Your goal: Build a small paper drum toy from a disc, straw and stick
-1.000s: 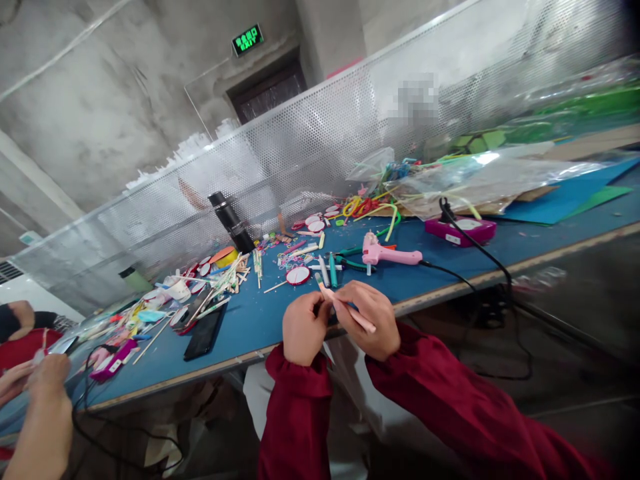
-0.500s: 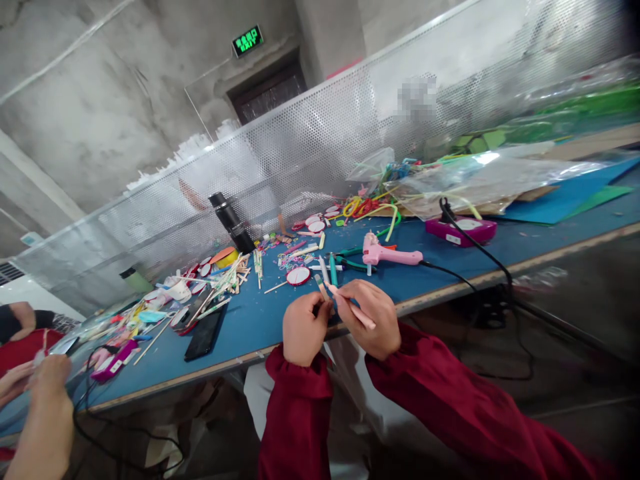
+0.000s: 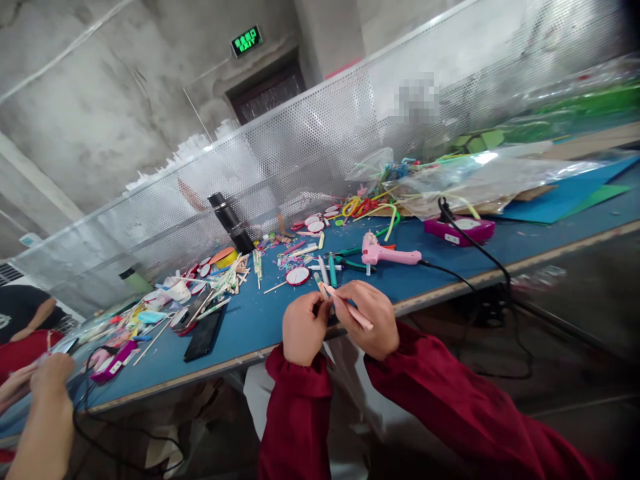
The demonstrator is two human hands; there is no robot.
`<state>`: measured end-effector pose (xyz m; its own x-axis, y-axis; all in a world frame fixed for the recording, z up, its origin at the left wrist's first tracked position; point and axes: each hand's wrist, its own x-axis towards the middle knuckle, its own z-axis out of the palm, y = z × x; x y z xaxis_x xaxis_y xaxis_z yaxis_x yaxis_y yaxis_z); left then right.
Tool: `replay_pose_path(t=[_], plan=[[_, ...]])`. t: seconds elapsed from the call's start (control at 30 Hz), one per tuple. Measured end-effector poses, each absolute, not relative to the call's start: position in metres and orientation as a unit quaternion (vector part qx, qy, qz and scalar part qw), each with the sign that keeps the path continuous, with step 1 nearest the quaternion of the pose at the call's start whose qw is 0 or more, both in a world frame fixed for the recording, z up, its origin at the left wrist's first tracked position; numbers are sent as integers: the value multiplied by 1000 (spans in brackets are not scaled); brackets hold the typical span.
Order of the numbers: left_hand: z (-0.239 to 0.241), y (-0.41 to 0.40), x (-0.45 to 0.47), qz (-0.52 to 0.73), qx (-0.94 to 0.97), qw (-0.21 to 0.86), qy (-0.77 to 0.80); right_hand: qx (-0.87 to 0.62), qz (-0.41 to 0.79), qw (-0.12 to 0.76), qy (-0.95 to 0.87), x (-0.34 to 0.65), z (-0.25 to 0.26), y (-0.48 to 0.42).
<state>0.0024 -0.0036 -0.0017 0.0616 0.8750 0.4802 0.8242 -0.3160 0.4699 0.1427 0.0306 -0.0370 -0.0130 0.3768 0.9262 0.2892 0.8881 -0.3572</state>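
At the front edge of the blue worktable, my left hand is closed in a pinch on a small flat wooden stick whose upper end sticks out. My right hand is wrapped round a slim pale pink pen-shaped tool; its tip points at the stick, and I cannot tell if they touch. Just beyond my fingers lie a white tube and a teal marker-like stick. A pink glue gun rests behind my right hand, close to green-handled pliers.
A round red-rimmed mirror-like disc, a black phone and a black bottle are to the left, with piles of sticks. A magenta box with a black cable stands at the right. Another person's hand is at far left.
Both my hands stay almost in place, with the pink tool shifted very slightly. At far left, the other people's arms and bodies have moved a little.
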Motion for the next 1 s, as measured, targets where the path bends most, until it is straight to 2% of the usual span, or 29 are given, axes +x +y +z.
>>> replay_pose_path(t=[0.73, 1.0], plan=[[0, -4, 3, 347, 728, 36, 590, -217, 40, 681, -698, 143, -39, 32], [0, -4, 3, 343, 727, 29, 595, -225, 42, 656, -720, 143, -39, 32]])
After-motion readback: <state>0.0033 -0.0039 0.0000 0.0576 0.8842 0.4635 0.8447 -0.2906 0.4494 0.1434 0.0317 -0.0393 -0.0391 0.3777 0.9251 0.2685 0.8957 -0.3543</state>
